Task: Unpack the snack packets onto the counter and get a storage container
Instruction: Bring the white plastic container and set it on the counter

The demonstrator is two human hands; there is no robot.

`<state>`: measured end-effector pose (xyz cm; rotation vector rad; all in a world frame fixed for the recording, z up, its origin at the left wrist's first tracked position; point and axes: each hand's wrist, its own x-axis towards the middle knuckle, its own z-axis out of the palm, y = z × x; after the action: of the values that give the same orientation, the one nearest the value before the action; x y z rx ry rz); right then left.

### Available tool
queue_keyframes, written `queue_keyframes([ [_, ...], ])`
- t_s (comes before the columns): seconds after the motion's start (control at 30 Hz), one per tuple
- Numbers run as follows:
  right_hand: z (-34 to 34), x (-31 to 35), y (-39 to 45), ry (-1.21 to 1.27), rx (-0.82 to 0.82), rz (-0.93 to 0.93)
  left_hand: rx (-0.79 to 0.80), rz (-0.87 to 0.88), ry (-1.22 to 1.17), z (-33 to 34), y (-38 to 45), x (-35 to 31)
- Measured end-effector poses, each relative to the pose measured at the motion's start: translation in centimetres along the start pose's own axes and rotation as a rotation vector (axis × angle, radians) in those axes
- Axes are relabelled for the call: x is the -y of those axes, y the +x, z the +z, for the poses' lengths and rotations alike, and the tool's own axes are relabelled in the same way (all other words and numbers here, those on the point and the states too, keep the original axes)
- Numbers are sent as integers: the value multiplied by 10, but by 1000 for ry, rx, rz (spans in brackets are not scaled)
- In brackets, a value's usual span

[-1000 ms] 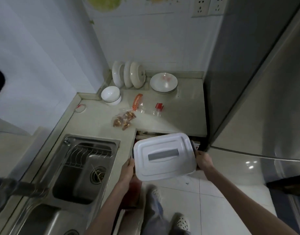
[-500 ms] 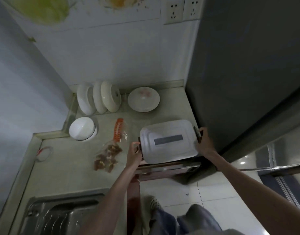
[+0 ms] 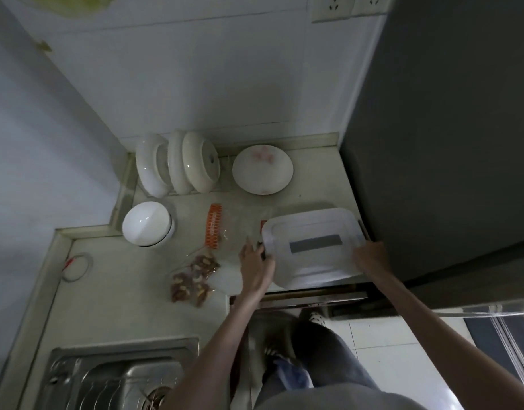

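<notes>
A white lidded storage container (image 3: 312,247) with a grey strip on its lid sits at the counter's right front corner, beside the fridge. My left hand (image 3: 256,266) grips its left side and my right hand (image 3: 370,258) grips its right side. Clear snack packets lie on the pale counter (image 3: 113,291) to the left: a packet of brown nut pieces (image 3: 194,276), an orange-edged packet (image 3: 214,226), and a red-tagged one (image 3: 262,225) partly hidden behind the container.
White bowls (image 3: 178,164) lean against the back wall, with a plate (image 3: 262,170) and an upturned bowl (image 3: 147,227) nearby. A steel sink (image 3: 115,377) lies at the lower left. The dark fridge (image 3: 447,143) bounds the right. An open drawer (image 3: 302,297) shows below the counter edge.
Both hands have lifted the container from in front of the drawer up onto the counter's right corner. The view has tilted toward the counter.
</notes>
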<state>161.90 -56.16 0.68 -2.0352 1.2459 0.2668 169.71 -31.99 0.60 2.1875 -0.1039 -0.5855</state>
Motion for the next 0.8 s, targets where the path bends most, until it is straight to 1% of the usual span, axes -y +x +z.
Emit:
queue_keyframes([
  [0.07,1,0,5,9,3,-1,-90,34,120,-4,-1,-8],
  [0.13,-2,2,7,-15,-20,-25,-187,96,187,-8,-5,-20],
  [0.17,-3,6,5,-75,-28,-38,-189,115,118,-12,-8,-26],
  [0.23,-5,19,-4,-172,-75,-111,-109,77,-170,-22,-14,-36],
  [0.27,-6,28,-10,-175,-120,-179,-76,50,-295,-29,-16,-39],
  [0.33,-7,50,-25,-57,-176,-290,-138,6,-445,-46,-16,-37],
  [0.37,-5,63,-32,35,-155,-315,-209,-18,-511,-56,-15,-32],
  [0.43,2,89,-49,167,-11,-398,-377,-129,-610,-80,-16,-9],
  [0.5,18,113,-66,261,206,-526,-523,-275,-724,-103,-25,31],
  [0.53,29,121,-75,265,305,-574,-600,-323,-803,-111,-34,57],
  [0.6,55,130,-84,173,443,-608,-814,-418,-875,-124,-59,112],
  [0.67,80,132,-89,107,540,-584,-1030,-609,-874,-129,-91,157],
  [0.7,92,133,-91,87,580,-572,-1128,-704,-914,-130,-102,173],
  [0.73,102,133,-93,56,606,-570,-1219,-762,-987,-128,-111,186],
  [0.8,120,134,-97,-14,632,-597,-1353,-825,-1146,-125,-120,199],
])
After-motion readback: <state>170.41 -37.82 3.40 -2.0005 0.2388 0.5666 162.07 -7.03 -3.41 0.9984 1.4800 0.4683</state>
